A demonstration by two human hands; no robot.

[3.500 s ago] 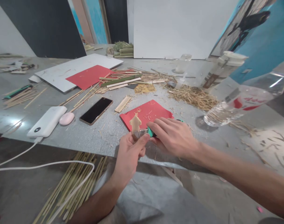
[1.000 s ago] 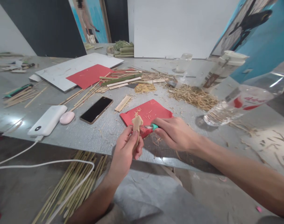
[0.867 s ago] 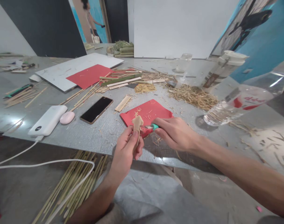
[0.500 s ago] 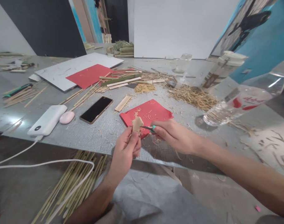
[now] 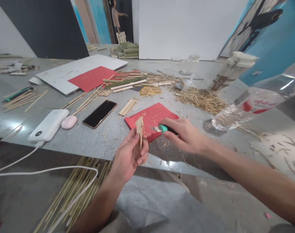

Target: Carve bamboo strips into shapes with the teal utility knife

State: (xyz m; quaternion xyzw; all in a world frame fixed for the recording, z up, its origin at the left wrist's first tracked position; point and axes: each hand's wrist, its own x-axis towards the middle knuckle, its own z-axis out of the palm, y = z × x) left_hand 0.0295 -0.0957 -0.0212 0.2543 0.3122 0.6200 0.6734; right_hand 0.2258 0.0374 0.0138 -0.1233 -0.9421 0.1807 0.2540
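My left hand (image 5: 128, 155) grips a pale carved piece of wood (image 5: 139, 132) between thumb and fingers, its narrow edge facing me. My right hand (image 5: 183, 134) is closed round a utility knife (image 5: 163, 128) with a green and black handle. The knife's blade points left, a short gap away from the wood. Beneath both hands lies a red sheet (image 5: 159, 113) scattered with curly shavings. Just behind it, a small flat wooden strip (image 5: 127, 107) rests on the grey table (image 5: 101, 142).
A phone (image 5: 100, 114), a pink case (image 5: 69, 122) and a white power bank (image 5: 49, 125) lie to the left. Thin sticks (image 5: 135, 82) and straw-like shavings (image 5: 201, 100) spread behind. A water bottle (image 5: 254, 100) stands at right. A person (image 5: 115, 17) is in the background.
The knife has come away from the wood, and its blade now shows apart from it. My left hand has turned the piece from its broad face to its edge. The background person moved right.
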